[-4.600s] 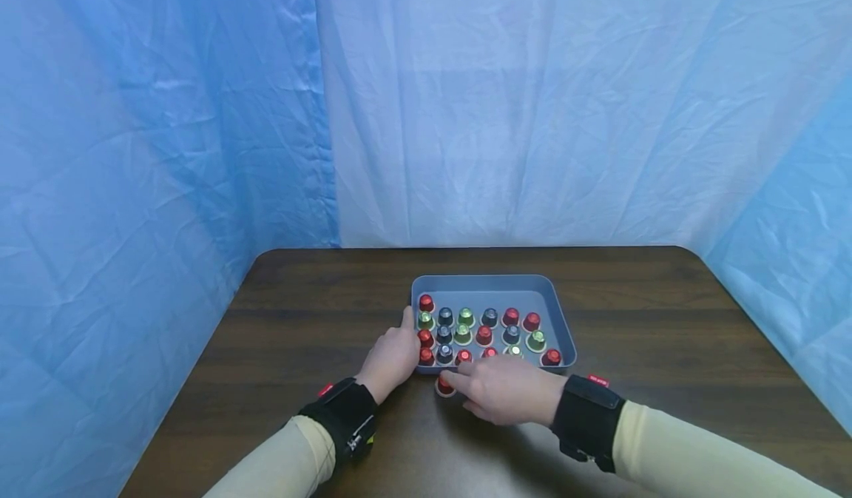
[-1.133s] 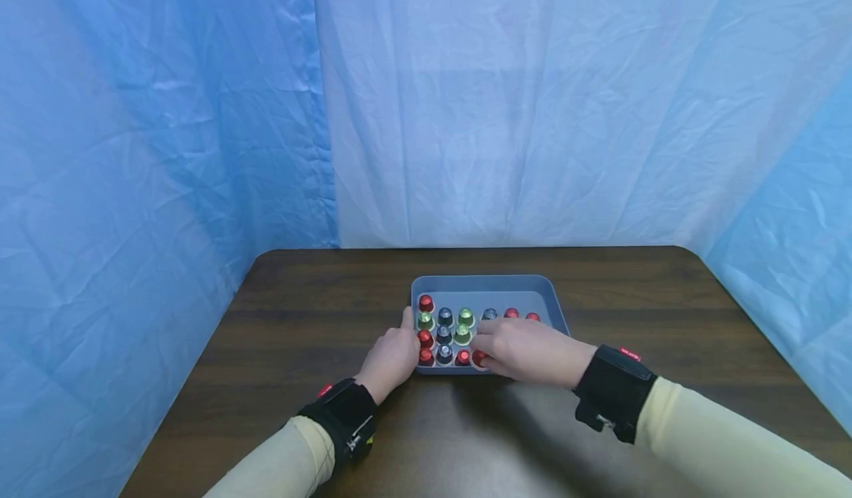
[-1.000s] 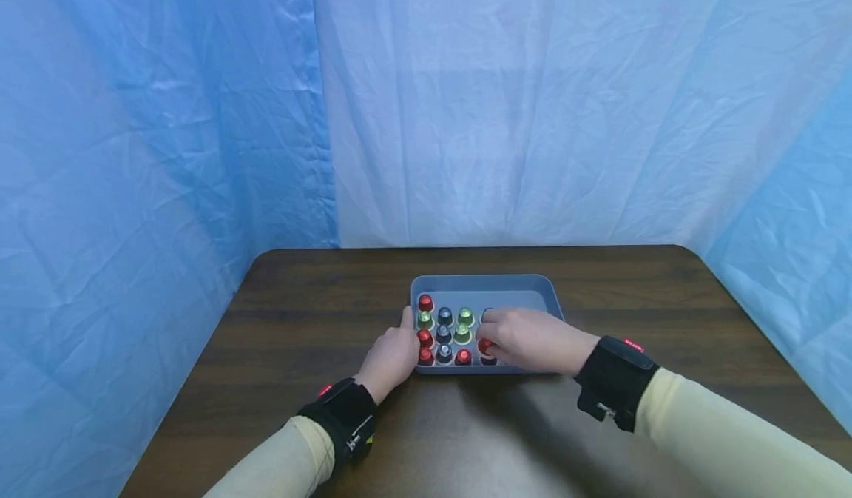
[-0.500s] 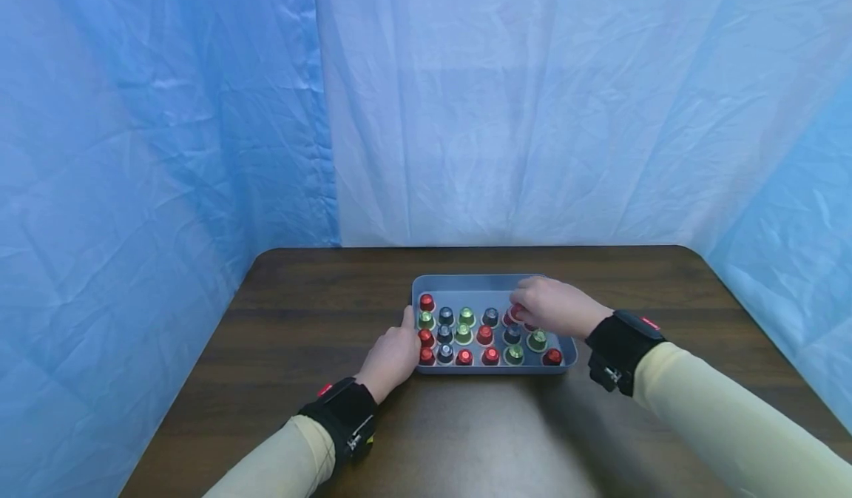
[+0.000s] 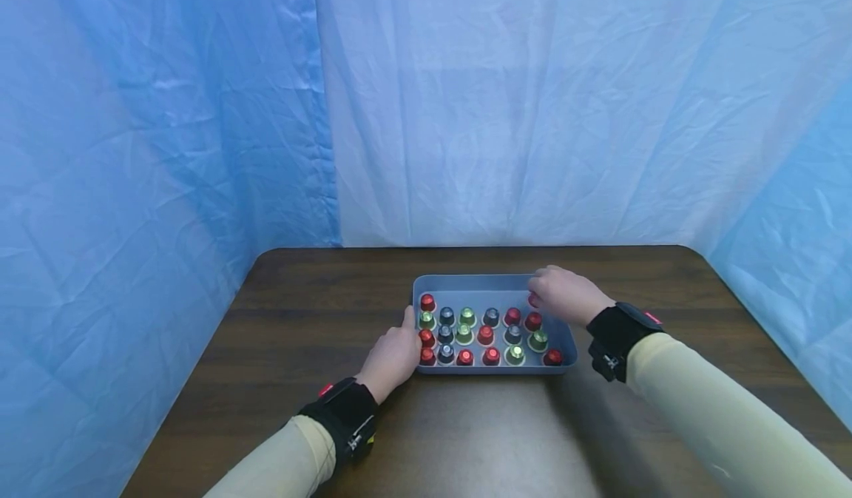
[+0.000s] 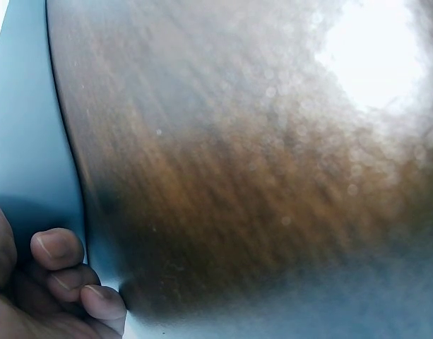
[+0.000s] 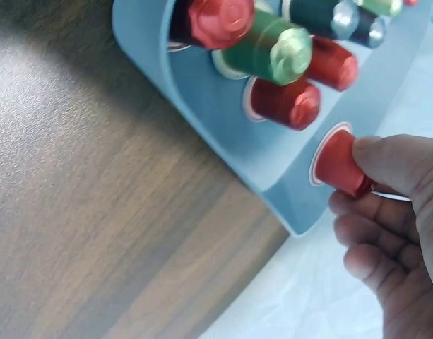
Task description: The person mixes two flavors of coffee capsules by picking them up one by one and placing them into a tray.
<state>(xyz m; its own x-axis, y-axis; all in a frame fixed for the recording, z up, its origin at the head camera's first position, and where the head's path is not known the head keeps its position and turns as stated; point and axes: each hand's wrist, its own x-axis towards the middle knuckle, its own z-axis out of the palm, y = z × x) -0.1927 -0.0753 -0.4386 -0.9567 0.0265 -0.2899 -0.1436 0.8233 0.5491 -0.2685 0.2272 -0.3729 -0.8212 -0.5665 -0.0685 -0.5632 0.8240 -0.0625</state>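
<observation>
My right hand (image 5: 567, 295) pinches a red coffee capsule (image 7: 341, 162) by its sides over the back right corner of the blue-grey tray (image 5: 475, 283). Its pale rimmed base faces the tray in the right wrist view, while the other fingers curl loosely below. Red, green and dark blue capsules stand base down in rows inside the tray, among them a green capsule (image 5: 538, 341) and a red capsule (image 5: 533, 322) on the right side. At the front left corner, my left hand (image 5: 393, 354) holds the tray, one finger stretched along its left side and the others curled by the wall (image 6: 32, 141).
The tray sits on a dark wood-grain table (image 5: 333, 283). Blue-white sheets (image 5: 532, 113) hang behind the table and along both sides. Behind the capsule rows, a strip of bare tray floor (image 5: 479, 300) runs along the back wall.
My right hand has carried the red capsule from the table in front of the tray, across the rows, to the back right corner. The left hand and the tray have stayed in place.
</observation>
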